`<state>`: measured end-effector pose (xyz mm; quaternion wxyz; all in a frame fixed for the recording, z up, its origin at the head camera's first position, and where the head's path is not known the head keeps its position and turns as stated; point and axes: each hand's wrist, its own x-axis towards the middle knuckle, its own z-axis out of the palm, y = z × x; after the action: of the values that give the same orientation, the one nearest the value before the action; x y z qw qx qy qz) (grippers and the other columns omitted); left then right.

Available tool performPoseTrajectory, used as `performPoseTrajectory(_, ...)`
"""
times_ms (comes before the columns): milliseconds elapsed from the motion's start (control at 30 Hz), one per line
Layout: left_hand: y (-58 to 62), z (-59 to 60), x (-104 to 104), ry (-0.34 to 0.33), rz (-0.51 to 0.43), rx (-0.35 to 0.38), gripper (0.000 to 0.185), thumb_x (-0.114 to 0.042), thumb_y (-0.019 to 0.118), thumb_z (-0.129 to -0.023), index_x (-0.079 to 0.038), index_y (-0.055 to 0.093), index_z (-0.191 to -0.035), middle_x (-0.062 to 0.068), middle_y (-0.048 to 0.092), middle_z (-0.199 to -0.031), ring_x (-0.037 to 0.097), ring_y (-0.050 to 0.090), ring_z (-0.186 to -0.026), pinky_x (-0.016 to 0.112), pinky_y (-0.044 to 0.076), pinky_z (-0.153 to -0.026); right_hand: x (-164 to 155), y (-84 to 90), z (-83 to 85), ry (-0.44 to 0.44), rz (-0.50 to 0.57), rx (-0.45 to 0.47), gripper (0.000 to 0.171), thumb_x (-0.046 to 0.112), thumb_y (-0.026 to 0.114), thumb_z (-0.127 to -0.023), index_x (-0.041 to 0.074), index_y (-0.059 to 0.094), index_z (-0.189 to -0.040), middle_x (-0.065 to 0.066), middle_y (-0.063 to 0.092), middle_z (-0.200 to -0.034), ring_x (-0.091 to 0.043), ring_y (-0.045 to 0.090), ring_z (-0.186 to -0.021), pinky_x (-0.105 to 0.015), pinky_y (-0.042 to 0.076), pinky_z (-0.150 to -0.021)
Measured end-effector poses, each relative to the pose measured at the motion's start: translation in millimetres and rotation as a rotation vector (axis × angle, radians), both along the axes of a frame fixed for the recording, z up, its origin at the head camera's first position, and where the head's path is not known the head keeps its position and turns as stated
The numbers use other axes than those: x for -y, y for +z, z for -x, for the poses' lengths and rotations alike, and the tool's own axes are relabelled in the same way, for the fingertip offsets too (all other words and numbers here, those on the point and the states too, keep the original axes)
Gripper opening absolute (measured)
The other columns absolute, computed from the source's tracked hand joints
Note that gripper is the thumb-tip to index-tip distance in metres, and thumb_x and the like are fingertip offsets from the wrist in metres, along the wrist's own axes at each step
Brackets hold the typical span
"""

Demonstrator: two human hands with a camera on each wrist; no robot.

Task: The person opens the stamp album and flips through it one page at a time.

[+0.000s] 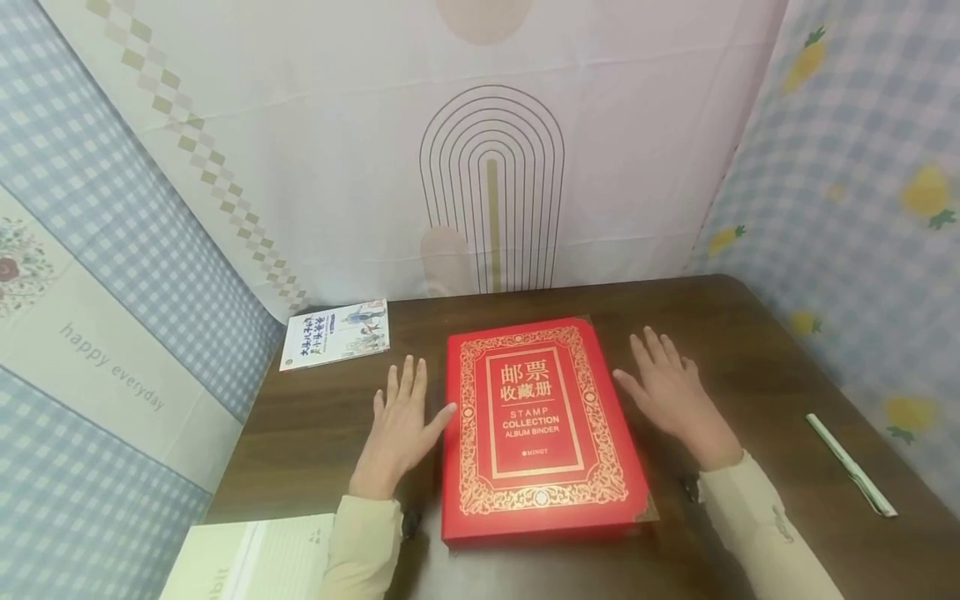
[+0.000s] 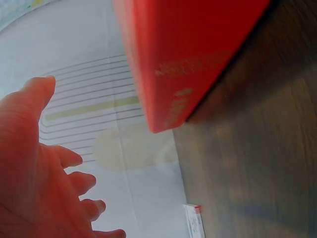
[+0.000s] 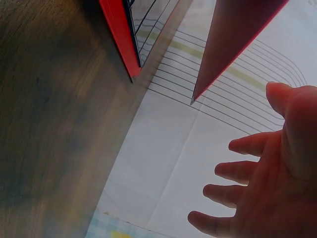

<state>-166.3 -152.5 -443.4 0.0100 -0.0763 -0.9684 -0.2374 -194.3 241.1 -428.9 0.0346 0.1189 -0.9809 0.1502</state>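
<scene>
We note a pale notebook [image 1: 288, 557] near left, a white booklet [image 1: 337, 335] beyond, left hand [image 1: 395, 432] with fingers spread wide, red binder [image 1: 534, 421] flat on the dark table [image 1: 750, 350] between both hands, right hand [image 1: 670, 396] also wide-fingered, pale strip [image 1: 855, 469] farther right.

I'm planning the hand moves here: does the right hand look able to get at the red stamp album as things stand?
Probably yes: the right hand holds nothing and is beside the red stamp album, with no object showing between them.
</scene>
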Motion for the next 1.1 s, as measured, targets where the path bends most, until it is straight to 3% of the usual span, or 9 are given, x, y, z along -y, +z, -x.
performPoseTrajectory(400,15.2,-17.3,-16,-0.050,-0.037,-0.069,0.088,-0.052,0.061,-0.095,-0.015,0.020,-0.163,0.014,0.009,-0.169,0.040,0.001,-0.154,0.066,0.015,-0.117,1,-7.2,-3.2,-0.005,0.003,-0.019,0.058,0.025,0.049,-0.106,-0.013,0.037,-0.147,-0.040,0.024,-0.155,-0.058,0.025,-0.141,-0.078,0.029,-0.102)
performPoseTrajectory(900,26.3,-48.1,-38,-0.107,-0.115,-0.095,0.091,-0.053,0.065,-0.092,-0.017,0.021,-0.163,0.007,0.009,-0.170,0.036,0.002,-0.154,0.064,0.017,-0.118,2,-19.7,-8.0,-0.033,0.072,0.051,0.068,0.030,0.063,-0.099,-0.011,0.039,-0.147,-0.037,0.029,-0.155,-0.056,0.028,-0.141,-0.077,0.029,-0.104)
performPoseTrajectory(1100,23.8,-61.4,-46,-0.138,-0.137,-0.079,0.095,-0.052,0.071,-0.088,-0.016,0.024,-0.162,0.008,0.016,-0.169,0.035,0.006,-0.154,0.064,0.020,-0.117,1,-24.8,-9.4,-0.017,0.072,0.044,0.064,0.030,0.063,-0.098,-0.012,0.044,-0.143,-0.036,0.042,-0.147,-0.055,0.036,-0.136,-0.074,0.035,-0.102)
